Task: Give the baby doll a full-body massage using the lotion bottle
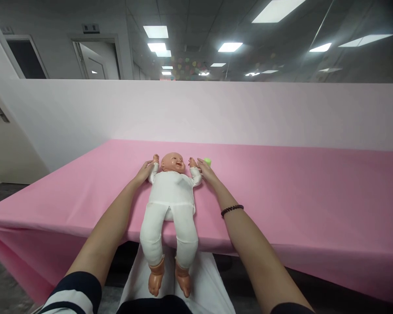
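Note:
A baby doll in a white bodysuit lies face up on the pink table, head away from me, its legs and bare feet hanging over the near edge. My left hand rests at the doll's raised arm on the left side, fingers touching the sleeve. My right hand touches the doll's other raised arm on the right. A small green object lies just behind my right hand, partly hidden by it.
A white partition wall stands behind the table. A white cloth hangs below the doll's feet by my lap. A door is at the left. A black bracelet circles my right wrist.

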The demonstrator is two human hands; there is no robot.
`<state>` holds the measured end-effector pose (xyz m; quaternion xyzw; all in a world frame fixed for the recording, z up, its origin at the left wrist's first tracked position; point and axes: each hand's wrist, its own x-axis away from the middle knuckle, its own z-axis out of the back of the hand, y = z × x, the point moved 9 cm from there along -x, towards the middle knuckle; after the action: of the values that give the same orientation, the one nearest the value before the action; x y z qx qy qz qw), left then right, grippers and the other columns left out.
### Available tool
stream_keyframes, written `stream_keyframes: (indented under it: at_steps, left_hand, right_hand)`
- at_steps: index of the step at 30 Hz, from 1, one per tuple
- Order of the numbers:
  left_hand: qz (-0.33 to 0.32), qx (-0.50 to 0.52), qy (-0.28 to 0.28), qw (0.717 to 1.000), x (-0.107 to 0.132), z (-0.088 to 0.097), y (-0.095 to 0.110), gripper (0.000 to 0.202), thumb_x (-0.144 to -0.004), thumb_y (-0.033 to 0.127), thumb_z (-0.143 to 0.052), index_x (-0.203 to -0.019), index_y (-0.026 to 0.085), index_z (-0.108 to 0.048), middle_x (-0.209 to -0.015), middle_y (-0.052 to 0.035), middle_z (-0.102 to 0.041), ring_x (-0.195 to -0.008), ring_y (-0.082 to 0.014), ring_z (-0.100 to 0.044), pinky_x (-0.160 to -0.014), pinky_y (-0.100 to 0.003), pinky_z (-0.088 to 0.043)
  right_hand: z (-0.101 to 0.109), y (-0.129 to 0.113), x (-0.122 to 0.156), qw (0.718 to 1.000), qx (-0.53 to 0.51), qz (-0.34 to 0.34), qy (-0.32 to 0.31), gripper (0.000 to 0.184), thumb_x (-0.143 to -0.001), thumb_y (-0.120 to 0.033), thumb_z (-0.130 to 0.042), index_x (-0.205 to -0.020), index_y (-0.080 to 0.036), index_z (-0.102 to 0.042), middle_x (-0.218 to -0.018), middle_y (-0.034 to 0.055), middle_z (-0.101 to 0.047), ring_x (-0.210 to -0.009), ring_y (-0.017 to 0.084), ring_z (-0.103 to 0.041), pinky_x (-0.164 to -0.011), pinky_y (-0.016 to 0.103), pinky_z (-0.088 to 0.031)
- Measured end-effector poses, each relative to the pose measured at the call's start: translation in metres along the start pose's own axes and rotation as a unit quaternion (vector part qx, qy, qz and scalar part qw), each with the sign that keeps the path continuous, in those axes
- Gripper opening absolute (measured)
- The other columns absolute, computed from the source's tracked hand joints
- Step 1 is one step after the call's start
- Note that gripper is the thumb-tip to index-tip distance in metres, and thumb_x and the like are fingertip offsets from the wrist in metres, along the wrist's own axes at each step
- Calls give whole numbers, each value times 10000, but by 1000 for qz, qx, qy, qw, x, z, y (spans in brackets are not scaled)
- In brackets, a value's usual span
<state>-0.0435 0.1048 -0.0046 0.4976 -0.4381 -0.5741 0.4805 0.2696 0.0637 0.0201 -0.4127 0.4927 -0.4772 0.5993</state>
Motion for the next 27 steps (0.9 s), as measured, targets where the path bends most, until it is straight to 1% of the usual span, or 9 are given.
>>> stream_keyframes:
  at_steps: [2, 6, 9, 12, 16, 19, 21, 24, 27]
  left_hand:
    - [-12, 46, -7, 999, 0, 0, 8, 564, -847, 616, -612, -1250, 222, -587, -1293, -113, -652, -1150, -258, -618, -902, -333, -483]
    - [-34, 130, -50, 990, 2, 0, 23, 544, -845, 629, -601, -1199, 216, -624, -1233, -99, -673, -1154, -255, -618, -919, -338, -499]
    - [-45, 167, -92, 981, 6, 3, 29, 542, -755, 536, -741, -1196, 230, -663, -1299, -85, -653, -1247, -274, -578, -978, -346, -487]
    - [-37, 199, -166, 965, 13, 4, 27, 557, -645, 405, -855, -1160, 244, -715, -1356, -84, -633, -1315, -301, -533, -1024, -372, -465]
    - [-10, 192, -293, 936, 30, -3, 22, 538, -569, 269, -908, -1085, 223, -761, -1292, -110, -666, -1221, -299, -587, -989, -402, -482]
    - [24, 129, -366, 921, 44, -11, 17, 582, -552, 196, -906, -1116, 208, -761, -1162, -113, -704, -1027, -252, -648, -877, -380, -525]
    - [37, 97, -391, 914, 50, -14, 16, 589, -527, 166, -911, -1097, 225, -773, -1141, -96, -696, -986, -232, -650, -826, -357, -541]
    - [43, 68, -402, 912, 53, -16, 15, 483, -477, 118, -920, -927, 253, -810, -1217, -67, -640, -1069, -239, -631, -807, -332, -561]
    - [46, 49, -405, 912, 55, -16, 14, 402, -458, 104, -923, -819, 243, -814, -1215, -67, -611, -1087, -258, -636, -790, -331, -584]
  right_hand:
    - [3, -3, -1, 998, -70, -1, -9, 533, -1024, -582, -327, -1369, -249, -559, -1348, 98, -640, -1185, 228, -627, -998, 390, -530]
    - [5, -8, 0, 982, -182, 6, -42, 575, -996, -657, -317, -1240, -263, -658, -1354, 63, -651, -1313, 224, -552, -1067, 363, -484]
    - [-1, -11, 3, 976, -203, 3, -82, 596, -972, -693, -355, -1127, -239, -708, -1342, 76, -656, -1321, 242, -546, -1079, 369, -473]
    - [-9, -17, 10, 969, -212, 2, -127, 604, -954, -709, -397, -1087, -220, -725, -1317, 95, -664, -1282, 247, -572, -1064, 351, -480]
    - [-23, -15, 22, 968, -125, -34, -213, 514, -908, -678, -530, -950, -208, -735, -1078, 97, -726, -992, 239, -668, -909, 367, -537]
    - [-31, -13, 32, 957, -41, -34, -285, 332, -802, -517, -741, -806, -185, -744, -943, 72, -712, -909, 213, -650, -905, 349, -511]
    - [-35, -12, 37, 947, -13, -28, -319, 259, -722, -431, -821, -755, -184, -749, -992, 59, -692, -960, 205, -632, -928, 331, -491]
    - [-40, -15, 44, 934, 21, -15, -356, 241, -684, -406, -847, -757, -197, -753, -1166, 47, -637, -1067, 199, -597, -935, 312, -478]
    - [-43, -21, 49, 930, 22, -4, -366, 239, -696, -394, -844, -809, -207, -747, -1151, 45, -634, -1098, 204, -587, -952, 322, -473]
